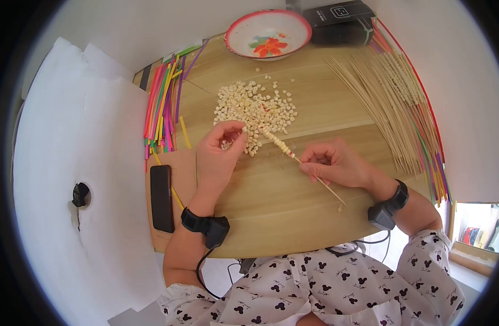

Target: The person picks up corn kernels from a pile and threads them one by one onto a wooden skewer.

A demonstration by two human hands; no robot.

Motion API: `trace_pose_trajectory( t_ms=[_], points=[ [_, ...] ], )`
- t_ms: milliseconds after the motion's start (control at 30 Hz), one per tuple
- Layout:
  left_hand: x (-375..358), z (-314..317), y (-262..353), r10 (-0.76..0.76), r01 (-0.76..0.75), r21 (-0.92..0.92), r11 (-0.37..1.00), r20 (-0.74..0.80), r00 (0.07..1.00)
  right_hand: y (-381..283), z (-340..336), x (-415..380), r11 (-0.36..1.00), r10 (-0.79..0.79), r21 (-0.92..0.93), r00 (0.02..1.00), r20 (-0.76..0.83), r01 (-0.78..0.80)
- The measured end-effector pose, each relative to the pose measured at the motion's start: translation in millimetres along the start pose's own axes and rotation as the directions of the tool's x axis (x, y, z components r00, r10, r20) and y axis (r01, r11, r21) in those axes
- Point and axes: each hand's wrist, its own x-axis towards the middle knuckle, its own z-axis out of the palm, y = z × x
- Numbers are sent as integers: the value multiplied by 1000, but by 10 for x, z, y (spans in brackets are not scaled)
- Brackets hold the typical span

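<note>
My right hand [336, 165] pinches a thin wooden stick [330, 188] that slants across the table. Small cream-coloured beads [277, 143] are threaded in a row along the stick's upper part, with a reddish spot near the lower end of the row. My left hand [222, 149] has thumb and forefinger pressed around one small cream bead [244, 129], just left of the stick's upper end. Under and behind the fingertips lies a loose pile of the same beads [249, 103], a few of them marked red.
A red-rimmed enamel bowl [268, 33] with a flower stands at the back, beside a black box [339, 22]. Bare sticks [377, 108] and beaded sticks [404, 79] lie right. Coloured strips [163, 106] lie left, above a phone [162, 198] on cardboard [187, 163].
</note>
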Motion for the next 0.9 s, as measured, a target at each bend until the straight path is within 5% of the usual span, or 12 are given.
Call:
trace_pose_trajectory(
  t_ms=[67,267,900],
  points=[
    [73,-73,-66,-213,163,-488,857,-48,976,-7,14,2,1000,-20,4,1000,18,20],
    [137,-194,-206,-322,179,-737,652,-56,945,-33,14,-21,1000,-4,-14,999,46,4],
    [125,-212,-225,-251,159,-550,820,-95,963,11,25,-11,999,28,-33,998,51,-26]
  ],
)
